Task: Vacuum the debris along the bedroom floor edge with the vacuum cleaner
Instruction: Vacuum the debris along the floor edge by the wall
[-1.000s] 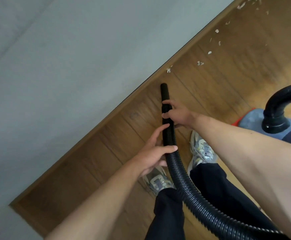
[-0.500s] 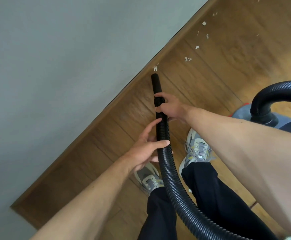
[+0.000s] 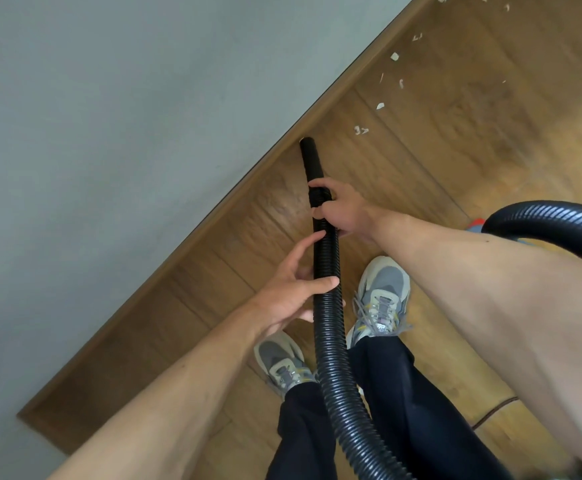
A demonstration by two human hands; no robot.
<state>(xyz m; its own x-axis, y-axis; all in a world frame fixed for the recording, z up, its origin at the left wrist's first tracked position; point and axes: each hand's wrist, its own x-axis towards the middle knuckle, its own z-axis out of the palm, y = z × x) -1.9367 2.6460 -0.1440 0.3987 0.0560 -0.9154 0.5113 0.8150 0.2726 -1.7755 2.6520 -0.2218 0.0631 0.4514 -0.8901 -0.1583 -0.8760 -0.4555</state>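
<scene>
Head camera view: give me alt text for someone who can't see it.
A person aims a black vacuum hose at the edge of the wood floor by a grey wall, right hand gripping near the nozzle, left hand holding lower down. White debris scraps lie on the floor beyond the nozzle tip.

Only a red-and-blue sliver of the vacuum cleaner [image 3: 476, 223] showed at the right of the frame, the rest hidden behind the right forearm [image 3: 490, 292] and the hose [image 3: 331, 341], which ran off the bottom edge. The debris [image 3: 394, 57] at upper right was blurred, some scraps cut by the top edge.
</scene>
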